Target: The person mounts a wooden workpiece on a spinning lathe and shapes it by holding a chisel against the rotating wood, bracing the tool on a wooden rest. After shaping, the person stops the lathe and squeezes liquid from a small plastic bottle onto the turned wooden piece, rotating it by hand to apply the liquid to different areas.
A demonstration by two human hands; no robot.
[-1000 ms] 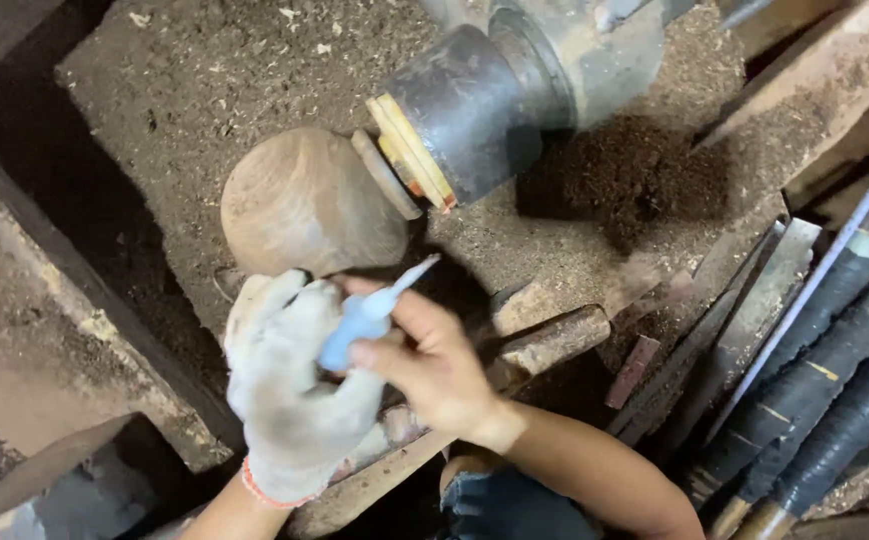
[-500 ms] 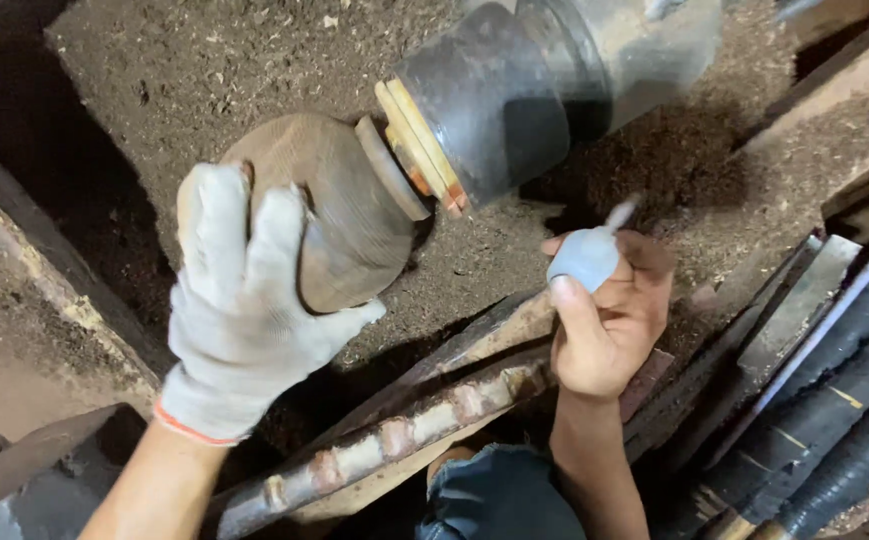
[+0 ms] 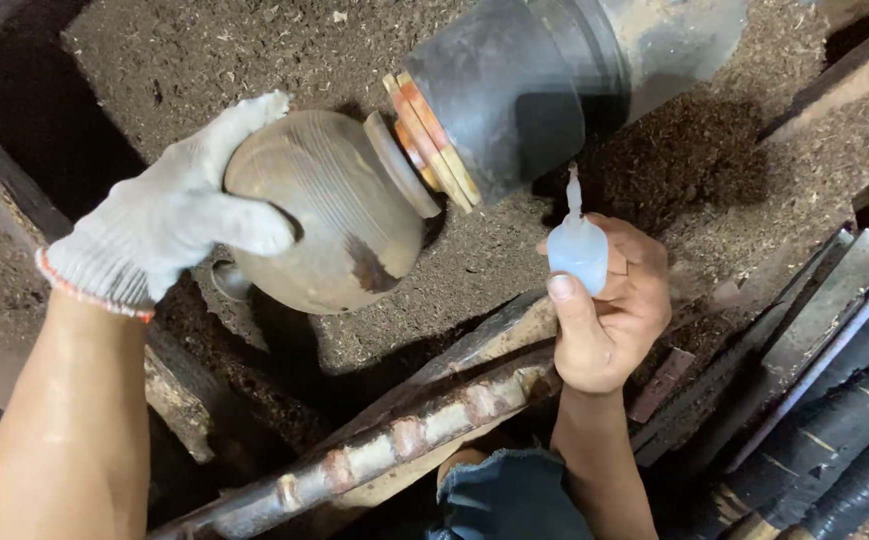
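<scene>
Wooden bowl: dull brown, fine concentric rings, one dark patch low on the side. Glove: off-white knit, red-trimmed cuff. Squeeze bottle: pale translucent blue-white. Lathe chuck: dark grey, with orange and tan discs at its face. Sawdust: brown. Bar: rusty, possibly painted once.

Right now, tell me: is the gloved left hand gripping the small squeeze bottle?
No, the left hand rests on the round wooden vessel; the bare right hand holds the small squeeze bottle.
</scene>
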